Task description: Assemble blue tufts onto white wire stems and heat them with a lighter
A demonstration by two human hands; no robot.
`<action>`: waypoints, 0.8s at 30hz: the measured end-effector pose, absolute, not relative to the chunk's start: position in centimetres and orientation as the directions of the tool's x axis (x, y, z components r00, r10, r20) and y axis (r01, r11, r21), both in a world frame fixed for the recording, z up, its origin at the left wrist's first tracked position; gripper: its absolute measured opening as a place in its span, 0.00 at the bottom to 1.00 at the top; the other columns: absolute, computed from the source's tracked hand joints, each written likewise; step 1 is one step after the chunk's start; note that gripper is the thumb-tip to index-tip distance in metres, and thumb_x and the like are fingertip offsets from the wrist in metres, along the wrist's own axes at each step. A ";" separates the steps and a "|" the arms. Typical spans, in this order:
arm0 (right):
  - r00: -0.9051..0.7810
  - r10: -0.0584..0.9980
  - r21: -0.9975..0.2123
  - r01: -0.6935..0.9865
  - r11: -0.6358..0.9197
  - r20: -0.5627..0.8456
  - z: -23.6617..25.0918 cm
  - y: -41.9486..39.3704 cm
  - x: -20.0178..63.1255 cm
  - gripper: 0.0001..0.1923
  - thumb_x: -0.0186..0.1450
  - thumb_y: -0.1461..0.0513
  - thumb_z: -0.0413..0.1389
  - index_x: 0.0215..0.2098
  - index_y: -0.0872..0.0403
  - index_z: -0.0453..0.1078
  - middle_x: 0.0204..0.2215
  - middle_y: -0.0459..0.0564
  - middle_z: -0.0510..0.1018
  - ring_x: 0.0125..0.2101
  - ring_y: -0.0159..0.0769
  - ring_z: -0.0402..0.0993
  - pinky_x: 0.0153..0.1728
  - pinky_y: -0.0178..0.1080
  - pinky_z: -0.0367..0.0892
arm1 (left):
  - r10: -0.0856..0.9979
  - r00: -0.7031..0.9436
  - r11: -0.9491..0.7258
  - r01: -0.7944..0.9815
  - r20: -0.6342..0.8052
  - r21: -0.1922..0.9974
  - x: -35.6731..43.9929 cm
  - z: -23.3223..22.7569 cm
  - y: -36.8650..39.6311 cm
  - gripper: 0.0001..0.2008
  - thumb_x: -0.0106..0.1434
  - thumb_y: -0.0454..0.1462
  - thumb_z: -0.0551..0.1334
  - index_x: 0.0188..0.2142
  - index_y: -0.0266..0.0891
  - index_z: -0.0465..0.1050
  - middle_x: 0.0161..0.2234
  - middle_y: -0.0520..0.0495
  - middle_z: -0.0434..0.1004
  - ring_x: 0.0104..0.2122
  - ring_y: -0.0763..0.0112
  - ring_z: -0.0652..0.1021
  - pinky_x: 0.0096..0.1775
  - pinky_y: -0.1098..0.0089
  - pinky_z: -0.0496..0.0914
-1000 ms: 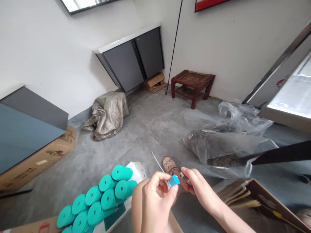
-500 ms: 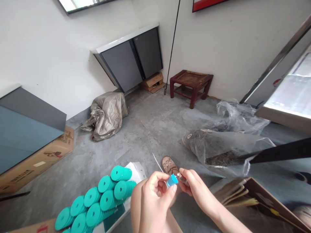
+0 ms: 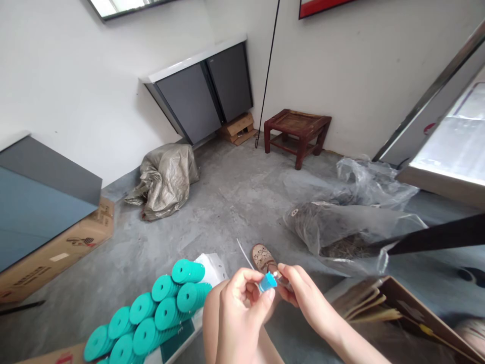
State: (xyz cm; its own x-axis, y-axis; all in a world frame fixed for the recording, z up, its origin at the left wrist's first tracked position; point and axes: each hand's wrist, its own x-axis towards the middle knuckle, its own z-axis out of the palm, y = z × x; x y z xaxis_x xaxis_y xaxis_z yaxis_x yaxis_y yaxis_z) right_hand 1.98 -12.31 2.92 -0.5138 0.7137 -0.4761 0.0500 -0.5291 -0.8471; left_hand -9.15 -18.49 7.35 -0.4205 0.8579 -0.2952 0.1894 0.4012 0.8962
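Observation:
Between the thumb and fingers of my left hand (image 3: 246,308) is a small bright blue plastic cap-like piece (image 3: 267,282) with a notched rim. My right hand (image 3: 303,290) is closed just right of it, pinching a slim greyish item (image 3: 283,281) whose tip points at the blue piece. Fingers cover most of that item, so its kind is unclear. Whether the tip touches the blue rim I cannot tell. Both hands are above my knees. Left of them, several stacks of teal discs with centre holes (image 3: 164,313) lie on their sides in rows on a white box (image 3: 212,268).
An open carton (image 3: 413,308) stands close by on the right. Clear plastic bags (image 3: 352,232) lie beyond it. Farther off are a wooden stool (image 3: 297,126), a crumpled sack (image 3: 166,182) and a grey cabinet (image 3: 204,91). A sandalled foot (image 3: 263,257) is below my hands.
The greyish item's tip in my right hand has shifted slightly left, nearer the blue piece. My left hand keeps the same hold. The whole view has drifted very slightly.

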 end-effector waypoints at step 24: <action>-0.544 0.743 -0.829 -0.145 -0.541 -0.390 4.1 -12.1 2.3 0.25 0.60 0.43 0.45 0.23 0.56 0.59 0.18 0.42 0.54 0.21 0.28 0.48 0.22 0.33 0.47 | 0.844 -0.407 0.372 -0.028 -0.350 0.928 -9.3 7.2 -18.4 0.13 0.50 0.41 0.65 0.31 0.35 0.66 0.29 0.48 0.74 0.30 0.72 0.73 0.34 0.73 0.66</action>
State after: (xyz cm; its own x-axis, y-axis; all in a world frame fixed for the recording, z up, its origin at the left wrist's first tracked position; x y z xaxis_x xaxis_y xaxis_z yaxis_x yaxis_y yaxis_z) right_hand 2.27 -12.12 4.07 -0.5435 0.7432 -0.3901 -0.1447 -0.5407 -0.8287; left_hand -9.35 -18.41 7.25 -0.4071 0.8435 -0.3504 -0.0277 0.3721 0.9278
